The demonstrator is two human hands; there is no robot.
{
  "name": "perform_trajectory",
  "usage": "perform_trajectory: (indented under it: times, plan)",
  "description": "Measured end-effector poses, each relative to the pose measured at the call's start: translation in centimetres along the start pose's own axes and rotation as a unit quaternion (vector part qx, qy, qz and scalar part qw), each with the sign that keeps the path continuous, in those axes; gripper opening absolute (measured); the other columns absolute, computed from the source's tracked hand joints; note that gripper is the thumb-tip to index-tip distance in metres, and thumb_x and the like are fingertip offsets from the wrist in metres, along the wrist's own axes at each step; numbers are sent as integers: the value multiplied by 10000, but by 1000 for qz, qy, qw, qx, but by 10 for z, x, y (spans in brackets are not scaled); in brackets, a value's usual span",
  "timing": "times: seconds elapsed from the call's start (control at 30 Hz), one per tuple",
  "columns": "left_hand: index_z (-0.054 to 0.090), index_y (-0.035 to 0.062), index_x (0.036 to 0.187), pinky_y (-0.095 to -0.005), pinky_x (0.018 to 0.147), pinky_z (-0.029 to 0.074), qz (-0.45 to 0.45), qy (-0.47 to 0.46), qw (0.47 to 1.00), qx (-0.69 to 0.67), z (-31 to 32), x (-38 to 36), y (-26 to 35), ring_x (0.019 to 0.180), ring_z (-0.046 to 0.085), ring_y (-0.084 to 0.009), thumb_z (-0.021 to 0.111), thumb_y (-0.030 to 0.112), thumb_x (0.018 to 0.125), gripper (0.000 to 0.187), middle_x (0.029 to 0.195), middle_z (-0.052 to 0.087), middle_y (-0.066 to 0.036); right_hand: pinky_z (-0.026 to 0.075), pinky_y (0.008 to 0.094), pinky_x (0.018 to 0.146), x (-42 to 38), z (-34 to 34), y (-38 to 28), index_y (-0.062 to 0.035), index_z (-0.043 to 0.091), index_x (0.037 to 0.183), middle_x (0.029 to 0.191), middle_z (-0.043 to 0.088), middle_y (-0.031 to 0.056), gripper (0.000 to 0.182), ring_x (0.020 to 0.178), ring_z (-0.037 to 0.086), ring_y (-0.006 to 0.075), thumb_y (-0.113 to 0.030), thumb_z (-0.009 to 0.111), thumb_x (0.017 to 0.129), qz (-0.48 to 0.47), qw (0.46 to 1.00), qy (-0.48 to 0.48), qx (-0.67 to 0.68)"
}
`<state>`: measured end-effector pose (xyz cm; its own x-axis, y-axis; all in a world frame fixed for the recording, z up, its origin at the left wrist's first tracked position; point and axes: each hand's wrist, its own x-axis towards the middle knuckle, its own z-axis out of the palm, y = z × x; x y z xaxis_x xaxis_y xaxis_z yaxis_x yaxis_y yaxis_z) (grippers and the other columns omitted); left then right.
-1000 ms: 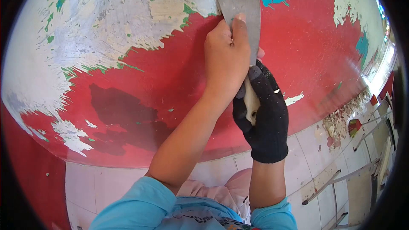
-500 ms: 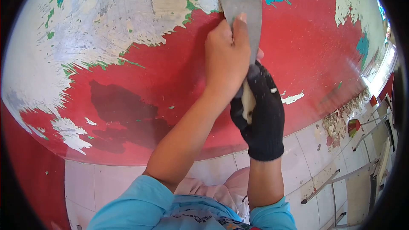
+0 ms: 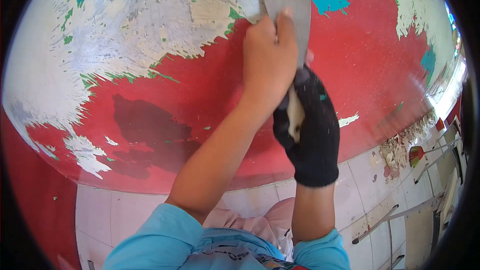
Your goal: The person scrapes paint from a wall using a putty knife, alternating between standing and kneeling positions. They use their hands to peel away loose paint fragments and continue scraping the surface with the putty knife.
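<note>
Scraper (image 3: 300, 6) is held up at the painted wall (image 3: 165, 15), handle (image 3: 296, 111) nearest the person. Gloved right hand (image 3: 320, 125) is wrapped around the handle; ahead of it, bare left hand (image 3: 270, 60) grips the blade. Step in hand appears to be paint stripping; the next stroke likely calls for firm, low-angle pressure at the edge of the red paint (image 3: 370, 65). Farther off, loose flakes (image 3: 395, 154) lie along the wall base; no container is discernible.
</note>
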<state>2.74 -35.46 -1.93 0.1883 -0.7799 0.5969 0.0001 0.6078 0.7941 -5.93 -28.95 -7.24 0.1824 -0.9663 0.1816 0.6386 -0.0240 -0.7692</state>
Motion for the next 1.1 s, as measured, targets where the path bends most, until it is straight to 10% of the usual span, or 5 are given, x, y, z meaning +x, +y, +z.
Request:
perform_trajectory:
  times: [0.6,1.1]
  plan:
    - [533,-14,865,-280,448,448,13,-17,1000,4,-7,2,-1,473,567,-150,393,304,948,357,579,581,-106,369,163,424,7,5,8,-38,533,1101,778,555,38,266,612,535,74,-228,482,923,-122,988,-72,-65]
    - [547,-29,878,-278,450,454,5,-35,999,9,-12,-6,-5,480,576,-152,388,267,948,343,600,589,-112,354,164,384,-1,12,10,-55,538,1057,721,549,38,267,542,511,84,-276,485,917,-29,999,-32,30]
